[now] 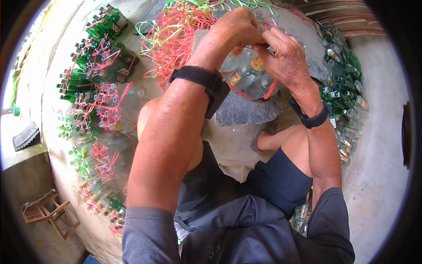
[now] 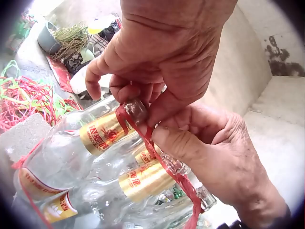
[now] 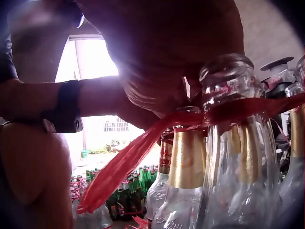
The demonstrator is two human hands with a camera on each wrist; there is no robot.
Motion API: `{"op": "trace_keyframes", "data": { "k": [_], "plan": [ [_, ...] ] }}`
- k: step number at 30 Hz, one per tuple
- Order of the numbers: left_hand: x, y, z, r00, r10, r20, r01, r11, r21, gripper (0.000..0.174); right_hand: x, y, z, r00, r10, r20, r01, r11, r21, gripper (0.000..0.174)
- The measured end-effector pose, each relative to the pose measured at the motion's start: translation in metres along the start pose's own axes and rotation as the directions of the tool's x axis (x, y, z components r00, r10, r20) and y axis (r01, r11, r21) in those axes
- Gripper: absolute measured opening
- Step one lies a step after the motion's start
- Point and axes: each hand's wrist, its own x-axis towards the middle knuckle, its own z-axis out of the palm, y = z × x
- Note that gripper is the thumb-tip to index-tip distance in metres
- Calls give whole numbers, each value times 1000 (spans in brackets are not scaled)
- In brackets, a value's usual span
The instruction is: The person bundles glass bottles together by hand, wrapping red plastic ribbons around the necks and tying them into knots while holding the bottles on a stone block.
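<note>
A cluster of clear glass bottles (image 2: 95,171) with gold neck labels stands upright between the knees. Red plastic strap (image 2: 164,164) runs across their necks, its loose end hanging at the front. My left hand (image 2: 171,52) reaches over from above, thumb and fingers pinching the strap beside a bottle mouth (image 2: 136,110). From the other side my right hand (image 2: 214,152) grips the same strap, thumb along it, the two hands meeting. In the head view, both the left hand (image 1: 235,28) and the right hand (image 1: 285,55) are above the bottles. Some fingertips are hidden.
Red and green strap (image 1: 176,39) lies heaped beyond the left forearm. Tied green bottles (image 1: 94,66) stand in rows on the left, and more bottles (image 1: 343,83) line the right. A dark slab (image 1: 248,110) lies below the cluster. A wooden stool (image 1: 50,213) is at far left.
</note>
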Motion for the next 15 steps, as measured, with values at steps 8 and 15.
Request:
{"op": "trace_keyframes", "data": {
  "k": [8,15],
  "plan": [
    [3,-3,-6,996,12,89,-10,1000,-28,32,-1,-5,5,996,-72,-47,67,992,-104,11],
    [10,-16,-8,983,143,118,-137,989,-62,28,-2,-31,-2,983,-166,-81,158,983,-95,13]
  ]
}}
